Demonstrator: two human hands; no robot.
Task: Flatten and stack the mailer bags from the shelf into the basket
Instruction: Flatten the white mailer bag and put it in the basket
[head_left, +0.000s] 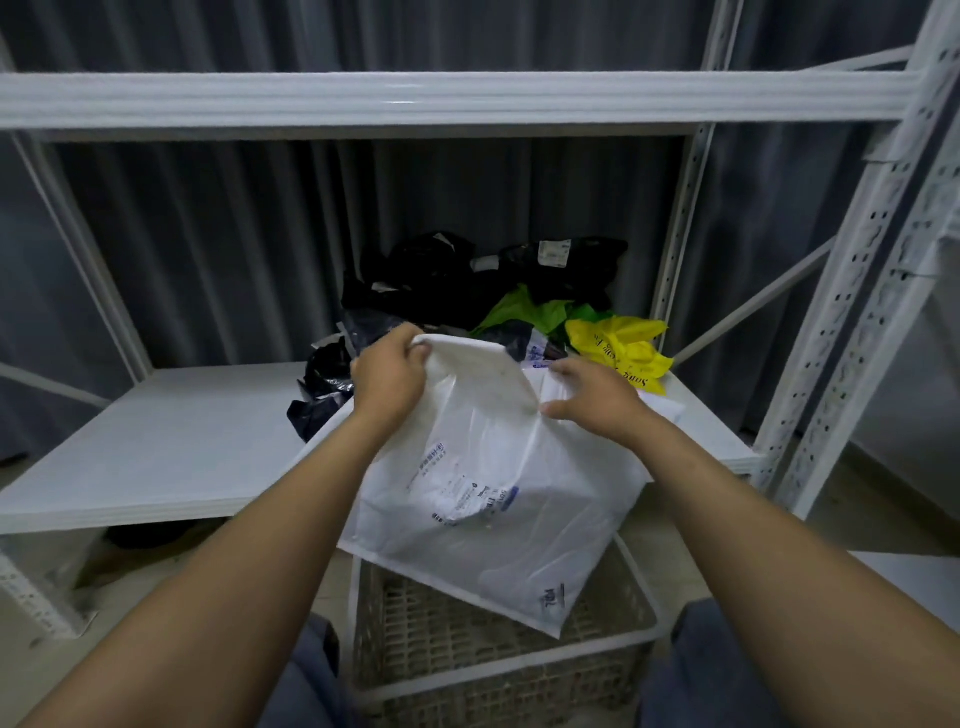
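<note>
A large white mailer bag (498, 499) with a printed label hangs over the front edge of the white shelf (156, 441), its lower corner above the white mesh basket (498, 670). My left hand (389, 374) grips the bag's top left corner, where a folded flap stands up. My right hand (592, 397) holds the right side of that flap, thumb under its edge. Behind them on the shelf lies a pile of crumpled bags: black ones (447, 280), a green one (535, 312) and a yellow one (621, 348).
The shelf belongs to a white metal rack with perforated uprights (857, 291) on the right and a beam (415, 101) overhead. Grey curtain hangs behind. My knees in blue trousers (727, 670) flank the basket on the floor.
</note>
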